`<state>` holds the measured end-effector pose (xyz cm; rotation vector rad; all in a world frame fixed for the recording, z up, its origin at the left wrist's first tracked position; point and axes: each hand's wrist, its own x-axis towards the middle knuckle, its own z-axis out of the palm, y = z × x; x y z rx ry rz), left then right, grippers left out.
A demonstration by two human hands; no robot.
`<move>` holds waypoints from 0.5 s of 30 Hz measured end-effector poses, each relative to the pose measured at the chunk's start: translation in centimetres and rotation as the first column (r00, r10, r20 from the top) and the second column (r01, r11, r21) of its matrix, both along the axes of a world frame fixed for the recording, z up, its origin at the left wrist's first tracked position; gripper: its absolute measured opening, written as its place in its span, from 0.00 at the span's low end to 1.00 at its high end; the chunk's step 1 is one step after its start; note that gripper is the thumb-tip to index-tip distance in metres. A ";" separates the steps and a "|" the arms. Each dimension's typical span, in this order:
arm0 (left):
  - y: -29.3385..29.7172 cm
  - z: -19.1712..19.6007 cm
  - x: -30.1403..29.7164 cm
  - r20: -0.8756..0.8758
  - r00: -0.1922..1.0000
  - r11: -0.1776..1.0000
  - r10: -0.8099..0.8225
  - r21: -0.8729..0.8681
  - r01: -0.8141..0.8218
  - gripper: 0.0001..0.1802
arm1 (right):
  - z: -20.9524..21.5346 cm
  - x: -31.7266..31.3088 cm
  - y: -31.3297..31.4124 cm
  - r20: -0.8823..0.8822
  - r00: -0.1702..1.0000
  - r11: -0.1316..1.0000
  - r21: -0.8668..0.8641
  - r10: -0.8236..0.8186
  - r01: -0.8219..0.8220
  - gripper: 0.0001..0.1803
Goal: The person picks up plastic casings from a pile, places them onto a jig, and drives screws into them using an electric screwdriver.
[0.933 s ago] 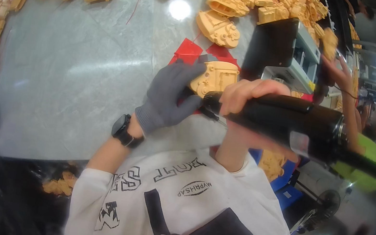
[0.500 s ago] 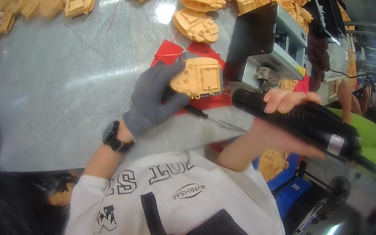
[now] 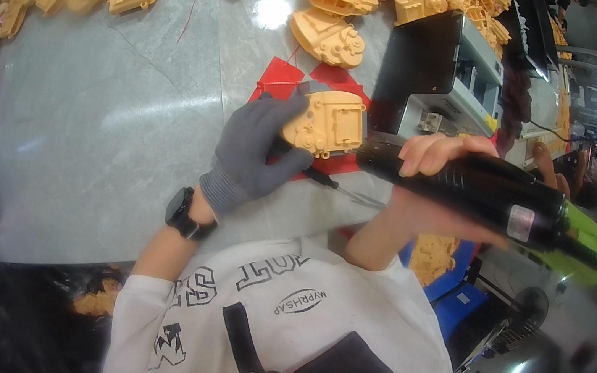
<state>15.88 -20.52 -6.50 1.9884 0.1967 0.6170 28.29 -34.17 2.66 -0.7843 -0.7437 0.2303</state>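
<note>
My left hand (image 3: 258, 146), in a grey glove, grips a yellow-orange plastic housing (image 3: 335, 125) by its left side. The housing's face, with a square frame and small round bosses, is turned up. In my bare right hand (image 3: 440, 169) is a black corded heat gun (image 3: 483, 187), held roughly level. Its nozzle end points left and comes right up to the housing's right edge; whether they touch I cannot tell. Below the housing, a screwdriver (image 3: 326, 180) with a black handle lies on the table, partly hidden by the glove.
Red sheets (image 3: 282, 76) lie under and behind the housing. More yellow-orange housings (image 3: 328, 37) stand along the table's far and left sides. A grey and black bench machine (image 3: 438, 76) stands at the back right. Beyond it a person in a green top (image 3: 588, 237) sits.
My right hand has brought the heat gun left, closing the gap to the housing. My left hand keeps its hold on the housing. The whole view has shifted slightly.
</note>
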 end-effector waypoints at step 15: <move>0.2 -0.1 0.0 0.041 0.999 1.000 -0.004 0.029 0.003 0.31 | 0.3 0.0 -1.4 0.005 0.992 0.992 0.015 -0.125 0.125 0.54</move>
